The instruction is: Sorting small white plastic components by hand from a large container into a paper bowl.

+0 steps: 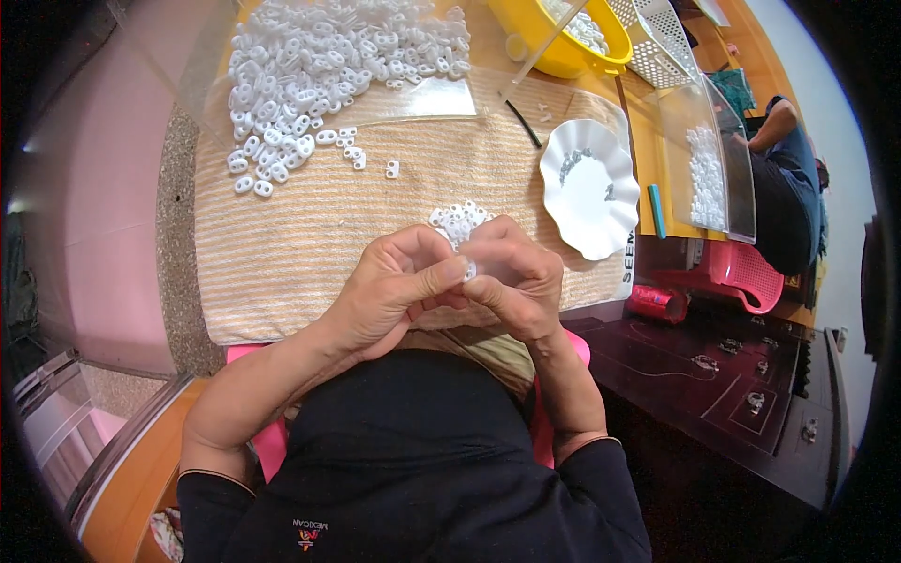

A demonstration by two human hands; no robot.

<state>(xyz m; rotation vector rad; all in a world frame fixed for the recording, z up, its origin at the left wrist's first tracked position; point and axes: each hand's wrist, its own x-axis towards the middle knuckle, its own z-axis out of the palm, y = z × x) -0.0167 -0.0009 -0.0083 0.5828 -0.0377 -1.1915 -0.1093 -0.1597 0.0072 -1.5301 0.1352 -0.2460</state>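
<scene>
Over the near towel (272, 281), left hand (380, 281) and right hand (522, 280) together pinch a white piece (470, 270), just near of the small pile (460, 220); best keep the left steady and the right's touch light.

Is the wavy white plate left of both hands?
No, the plate lies to the right of the right hand, on the towel.

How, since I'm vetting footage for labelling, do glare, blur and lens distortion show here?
Head view: a bright reflection lies on the clear tray; head view: the right hand looks smeared around the forefinger, probably from motion; head view: the pale wall bows along the fisheye rim, and the corners fall to black.
</scene>
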